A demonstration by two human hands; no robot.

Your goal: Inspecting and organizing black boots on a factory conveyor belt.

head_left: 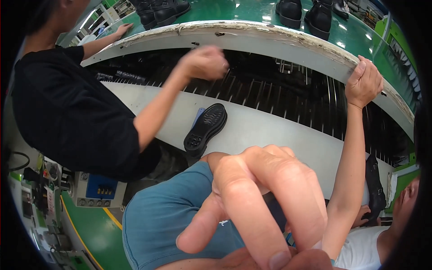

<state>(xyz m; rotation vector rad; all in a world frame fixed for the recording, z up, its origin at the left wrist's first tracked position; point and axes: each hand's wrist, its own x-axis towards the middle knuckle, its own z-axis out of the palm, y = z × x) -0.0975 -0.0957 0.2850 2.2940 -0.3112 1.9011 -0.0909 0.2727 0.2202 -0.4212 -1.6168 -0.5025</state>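
My left hand point(265, 193) is raised close in front of me. Its fingers bend downward, some way apart, with the thumb off to the left, and I see nothing held in it. My right hand point(365, 83) reaches out to the far right and grips the worn, pale edge of the green-topped bench point(333, 49), fingers over the top. Between my arms, on a light grey shelf point(265, 123), a black shoe point(208, 128) lies with its sole facing up. A flat blue piece point(198, 116) shows beside the shoe.
At left, a co-worker in a black shirt point(72, 108) reaches over the shelf with one blurred hand point(208, 63). Another person in a white shirt point(362, 249) is at lower right, near a black boot point(374, 189). Black boots point(166, 11) stand on the bench; metal rods point(256, 92) line the shelf's far side.
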